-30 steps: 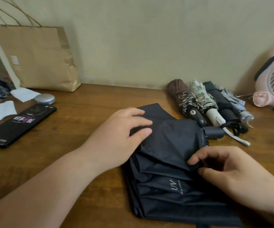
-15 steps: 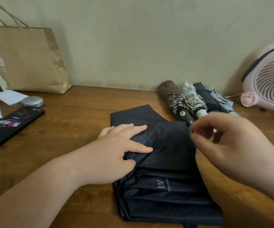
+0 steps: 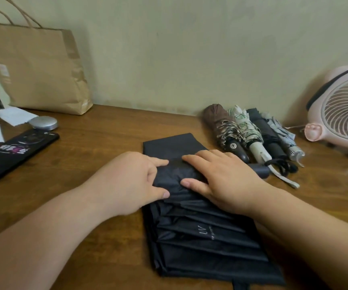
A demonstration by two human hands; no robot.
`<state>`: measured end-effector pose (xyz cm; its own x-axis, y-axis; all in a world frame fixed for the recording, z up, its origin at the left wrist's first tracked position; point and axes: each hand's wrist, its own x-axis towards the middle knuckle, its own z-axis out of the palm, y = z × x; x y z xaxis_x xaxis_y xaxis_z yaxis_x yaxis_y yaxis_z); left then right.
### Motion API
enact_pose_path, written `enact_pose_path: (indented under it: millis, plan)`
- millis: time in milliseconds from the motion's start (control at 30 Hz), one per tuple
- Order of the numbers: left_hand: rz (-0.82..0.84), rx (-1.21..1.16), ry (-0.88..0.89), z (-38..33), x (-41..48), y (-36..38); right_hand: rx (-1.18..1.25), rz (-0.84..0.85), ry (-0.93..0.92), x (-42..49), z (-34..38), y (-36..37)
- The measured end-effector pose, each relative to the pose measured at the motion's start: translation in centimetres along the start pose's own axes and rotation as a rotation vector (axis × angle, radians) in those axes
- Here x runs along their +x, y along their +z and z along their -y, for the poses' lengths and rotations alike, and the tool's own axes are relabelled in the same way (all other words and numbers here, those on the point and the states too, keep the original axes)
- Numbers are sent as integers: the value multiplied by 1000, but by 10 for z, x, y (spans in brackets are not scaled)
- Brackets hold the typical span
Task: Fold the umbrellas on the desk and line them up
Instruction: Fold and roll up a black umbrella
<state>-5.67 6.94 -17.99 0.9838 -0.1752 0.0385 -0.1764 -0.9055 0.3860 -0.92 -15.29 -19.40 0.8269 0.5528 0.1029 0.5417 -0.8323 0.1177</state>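
Evidently the black umbrella (image 3: 206, 243) lies flat on the desk (image 3: 97, 147), near the row of folded umbrellas (image 3: 250, 137). The left hand (image 3: 131, 183) pinches its cloth in a closed grip, probably to hold the pleats together. The right hand (image 3: 227, 181), fingers straight, presses them flat.

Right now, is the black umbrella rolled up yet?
No. The black umbrella lies flat, pleats loose; the left hand grips its cloth, the right hand presses it.
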Motion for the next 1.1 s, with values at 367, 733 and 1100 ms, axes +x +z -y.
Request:
enact_pose_path:
  millis: [367, 733, 1100]
  plan:
    - [23, 64, 179, -4, 1, 8, -27, 47, -60, -20, -1, -7]
    - [137, 399, 443, -45, -17, 31, 778, -2, 86, -43, -30, -34]
    - [224, 255, 551, -43, -20, 28, 921, 141, 649, 75, -38, -54]
